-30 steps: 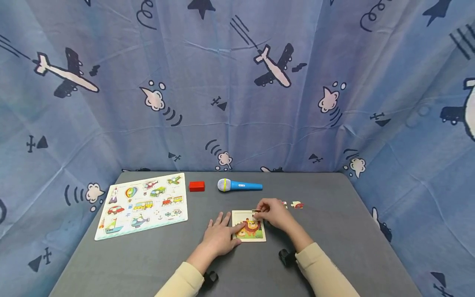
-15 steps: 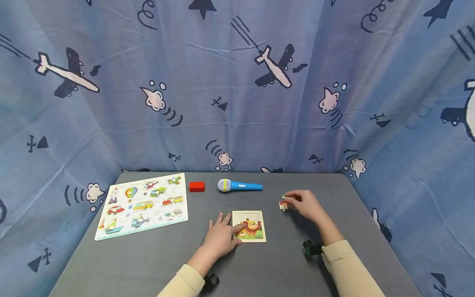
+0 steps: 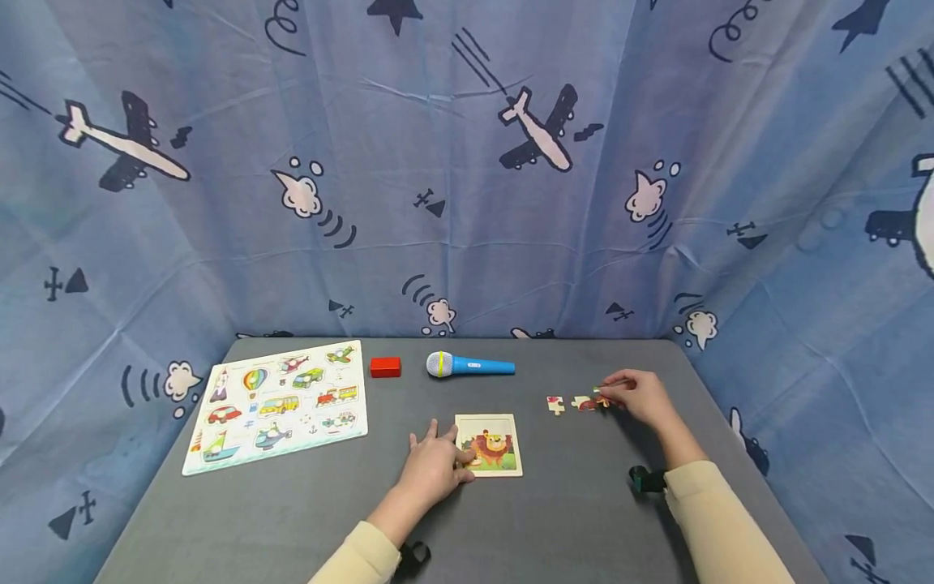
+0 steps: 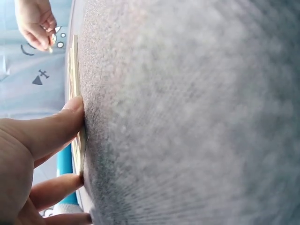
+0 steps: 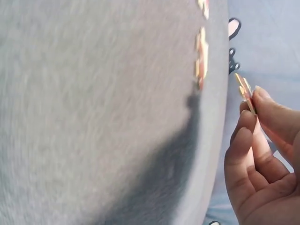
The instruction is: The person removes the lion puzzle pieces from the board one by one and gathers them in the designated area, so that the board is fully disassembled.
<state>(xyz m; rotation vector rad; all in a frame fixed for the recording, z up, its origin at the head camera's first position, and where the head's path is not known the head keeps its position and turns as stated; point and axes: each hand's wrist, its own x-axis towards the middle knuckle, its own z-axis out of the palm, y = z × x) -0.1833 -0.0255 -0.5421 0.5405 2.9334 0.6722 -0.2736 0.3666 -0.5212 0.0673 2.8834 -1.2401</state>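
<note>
In the head view a square lion jigsaw puzzle (image 3: 490,446) with a pale frame lies on the table. My left hand (image 3: 430,469) rests at its left side, with thumb and fingertips touching the frame's edge in the left wrist view. To the right, my right hand (image 3: 642,397) pinches a small puzzle piece (image 5: 246,93) between thumb and fingers, held up above the table. Two loose pieces lie left of that hand: one jigsaw piece (image 3: 556,405) nearer the puzzle and another jigsaw piece (image 3: 582,403) beside the held one.
A white vehicle picture board (image 3: 277,405) lies at the left of the grey table (image 3: 554,527). Behind the puzzle are a red block (image 3: 385,367) and a blue toy microphone (image 3: 474,366). A patterned blue curtain (image 3: 467,203) hangs around the table's back and sides.
My right hand has moved right from the puzzle's top edge, past the loose pieces, with a piece pinched. My left hand stays at the puzzle, its index finger drawn back off the lion picture.
</note>
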